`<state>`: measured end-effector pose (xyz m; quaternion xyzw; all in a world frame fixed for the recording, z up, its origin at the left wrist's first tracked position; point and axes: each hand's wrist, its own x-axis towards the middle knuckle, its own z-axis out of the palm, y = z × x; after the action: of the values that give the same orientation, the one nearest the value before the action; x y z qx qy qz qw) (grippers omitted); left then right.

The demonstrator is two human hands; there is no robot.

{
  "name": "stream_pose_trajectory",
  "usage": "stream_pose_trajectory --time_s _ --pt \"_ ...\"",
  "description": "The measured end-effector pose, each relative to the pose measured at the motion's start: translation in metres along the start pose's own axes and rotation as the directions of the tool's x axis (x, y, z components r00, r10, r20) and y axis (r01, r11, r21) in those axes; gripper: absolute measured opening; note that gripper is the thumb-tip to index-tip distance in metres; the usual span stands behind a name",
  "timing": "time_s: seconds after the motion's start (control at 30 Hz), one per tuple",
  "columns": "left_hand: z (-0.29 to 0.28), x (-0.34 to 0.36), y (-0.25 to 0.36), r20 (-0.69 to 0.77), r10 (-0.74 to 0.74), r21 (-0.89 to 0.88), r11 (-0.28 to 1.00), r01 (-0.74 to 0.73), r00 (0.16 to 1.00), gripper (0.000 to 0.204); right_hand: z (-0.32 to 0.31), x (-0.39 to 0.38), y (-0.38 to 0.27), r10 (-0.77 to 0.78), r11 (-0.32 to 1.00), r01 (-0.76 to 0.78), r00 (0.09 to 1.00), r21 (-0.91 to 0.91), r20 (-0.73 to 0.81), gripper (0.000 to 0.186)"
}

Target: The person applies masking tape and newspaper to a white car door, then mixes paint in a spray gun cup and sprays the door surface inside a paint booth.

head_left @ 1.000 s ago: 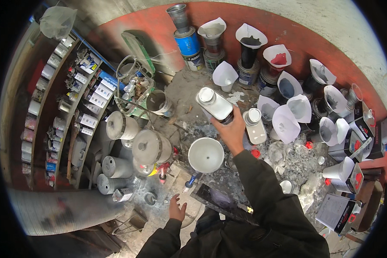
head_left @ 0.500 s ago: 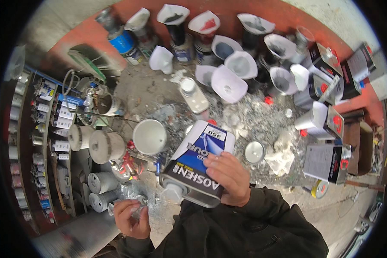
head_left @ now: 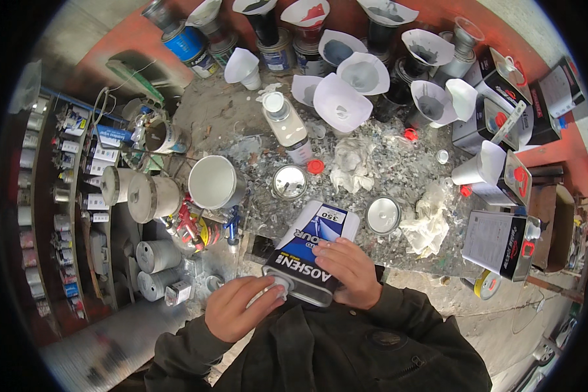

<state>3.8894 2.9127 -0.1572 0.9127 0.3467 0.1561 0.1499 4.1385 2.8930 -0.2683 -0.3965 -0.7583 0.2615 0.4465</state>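
Tin (head_left: 310, 251), blue and black, tilts over the bench's (head_left: 219, 108) near edge, its white cap (head_left: 283, 285) toward the person. Right hand (head_left: 353, 274): fingers clamped on the tin's side. Left hand (head_left: 238, 307): fingers closed around the cap. Beyond stands a bottle (head_left: 286, 127).

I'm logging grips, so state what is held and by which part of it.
A rectangular blue-labelled metal can: the right hand holds its body near the capped end, over the labelled face; the left hand grasps its white cap.
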Motion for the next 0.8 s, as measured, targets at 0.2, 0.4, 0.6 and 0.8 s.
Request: stream_pose_trajectory --time_s 0.2,0.4,0.6,0.8 --pt "0.007 0.013 -0.021 0.284 0.255 0.093 0.952 -0.291 0.924 0.04 -0.001 -0.005 0.03 0.127 0.962 -0.165 0.976 0.218 0.177 0.063" --pt "0.01 0.016 -0.016 0.384 0.432 0.049 0.873 -0.485 0.816 0.037 -0.009 0.004 0.032 0.127 0.925 -0.26 0.899 0.277 0.42 0.067" --pt "0.012 0.007 -0.003 0.293 0.492 0.122 0.831 -0.543 0.82 0.021 -0.022 0.019 0.026 0.081 0.877 -0.331 0.818 0.35 0.57 0.065" --pt "0.025 -0.01 -0.011 0.19 0.453 0.106 0.872 -0.477 0.871 0.016 -0.002 0.015 0.021 0.08 0.892 -0.288 0.859 0.349 0.505 0.063"
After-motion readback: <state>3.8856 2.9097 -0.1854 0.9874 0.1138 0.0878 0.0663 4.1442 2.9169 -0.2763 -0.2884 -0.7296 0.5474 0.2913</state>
